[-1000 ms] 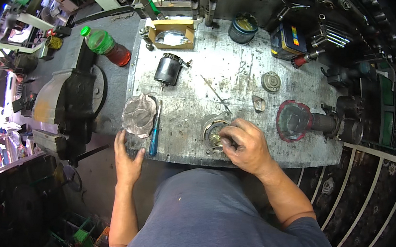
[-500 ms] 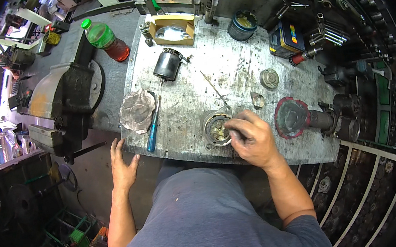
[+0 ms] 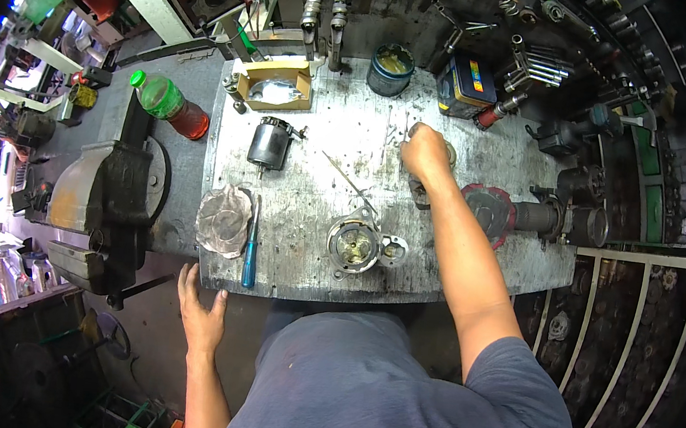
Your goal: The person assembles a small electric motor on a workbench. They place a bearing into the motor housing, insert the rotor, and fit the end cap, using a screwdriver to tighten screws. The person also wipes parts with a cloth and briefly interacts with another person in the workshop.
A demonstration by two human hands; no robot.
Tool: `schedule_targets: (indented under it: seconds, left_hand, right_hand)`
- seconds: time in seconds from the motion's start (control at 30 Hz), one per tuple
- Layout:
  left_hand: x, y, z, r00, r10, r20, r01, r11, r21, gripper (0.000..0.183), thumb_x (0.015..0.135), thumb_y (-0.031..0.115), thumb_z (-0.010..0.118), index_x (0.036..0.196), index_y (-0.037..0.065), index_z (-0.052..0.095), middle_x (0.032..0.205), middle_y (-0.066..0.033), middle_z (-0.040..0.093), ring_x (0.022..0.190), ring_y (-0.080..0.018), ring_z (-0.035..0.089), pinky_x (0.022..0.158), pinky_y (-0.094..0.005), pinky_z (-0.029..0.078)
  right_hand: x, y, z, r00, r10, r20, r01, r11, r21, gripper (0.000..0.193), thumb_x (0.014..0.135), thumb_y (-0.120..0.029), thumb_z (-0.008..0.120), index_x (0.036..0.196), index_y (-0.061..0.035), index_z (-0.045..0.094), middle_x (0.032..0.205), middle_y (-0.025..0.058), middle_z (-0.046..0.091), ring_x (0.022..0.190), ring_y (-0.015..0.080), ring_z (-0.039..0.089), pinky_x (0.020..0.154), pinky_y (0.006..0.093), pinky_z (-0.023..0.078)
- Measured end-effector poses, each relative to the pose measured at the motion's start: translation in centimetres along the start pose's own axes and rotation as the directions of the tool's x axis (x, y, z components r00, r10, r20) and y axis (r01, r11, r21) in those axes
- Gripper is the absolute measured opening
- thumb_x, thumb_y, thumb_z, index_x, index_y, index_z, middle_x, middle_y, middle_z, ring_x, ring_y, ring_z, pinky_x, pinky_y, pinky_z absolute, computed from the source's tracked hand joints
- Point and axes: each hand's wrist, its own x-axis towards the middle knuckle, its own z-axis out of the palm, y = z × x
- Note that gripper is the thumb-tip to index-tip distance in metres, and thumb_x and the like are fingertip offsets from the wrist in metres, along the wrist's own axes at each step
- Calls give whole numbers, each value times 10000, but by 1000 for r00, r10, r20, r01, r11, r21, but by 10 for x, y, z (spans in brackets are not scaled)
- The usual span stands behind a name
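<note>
My right hand [image 3: 427, 153] reaches over the middle of the bench, fingers curled together beside two thin metal rods [image 3: 391, 125]; whatever is in its grip is hidden. Behind it, a round metal cap [image 3: 450, 153] shows only partly. Nearer me sits a round metal housing [image 3: 355, 246] with yellowish grease inside and a smaller ring-shaped lobe [image 3: 393, 251] on its right. A thin rod [image 3: 347, 178] lies just beyond it. My left hand [image 3: 202, 316] hangs open off the bench's front edge, holding nothing, below a crumpled disc-shaped sheet [image 3: 223, 221] and a blue-handled screwdriver [image 3: 250, 264].
A black cylindrical motor [image 3: 269, 144], an open carton [image 3: 276, 86] and a grease tub [image 3: 391, 70] stand toward the back. To the right are a dark box [image 3: 467, 87] and a red-rimmed flanged part [image 3: 489, 214]. A vise [image 3: 111, 190] and a green-capped bottle [image 3: 172, 107] are left.
My right hand has left the greasy housing and moved away to the far middle of the bench. The housing's right lobe now shows. The view has shifted slightly; my left hand stays open.
</note>
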Motion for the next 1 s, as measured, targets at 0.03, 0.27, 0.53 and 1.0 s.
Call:
schedule_targets:
  seconds: [0.03, 0.27, 0.53, 1.0]
  left_hand:
    - [-4, -1, -1, 1000, -11, -2, 11, 1000, 5, 759, 932, 108, 832, 1606, 92, 482, 1723, -230, 383, 1546, -439, 453, 1230, -519, 451]
    - [-26, -11, 0, 993, -116, 25, 115, 993, 13, 756, 946, 103, 822, 1616, 93, 471, 1734, -225, 366, 1538, -436, 464, 1205, -535, 475]
    - [-18, -18, 7, 997, -73, 12, 73, 997, 9, 762, 946, 131, 827, 1620, 69, 476, 1711, -232, 409, 1429, -407, 579, 1180, -498, 495]
    - [14, -20, 5, 998, -8, 60, 7, 1000, 17, 740, 947, 137, 824, 1599, 61, 481, 1717, -252, 378, 1542, -451, 450, 1258, -508, 423]
  right_hand:
    - [6, 0, 9, 1000, 19, 17, -19, 1000, -19, 276, 888, -59, 700, 1134, 31, 785, 1138, 318, 774, 1084, 472, 762, 969, 488, 608]
    - [13, 2, 25, 978, 170, 119, -175, 984, 33, 262, 854, -28, 693, 1068, 100, 772, 1135, 395, 740, 1075, 516, 754, 978, 493, 610]
    - [-140, -32, -93, 992, -127, 27, 48, 549, 834, 128, 946, -2, 709, 1069, 20, 736, 961, 112, 780, 884, 177, 768, 799, 322, 635]
    - [-199, -63, -94, 720, -685, -109, 664, 634, 397, 334, 774, 41, 837, 1078, -38, 723, 975, 125, 756, 853, 331, 706, 806, 436, 578]
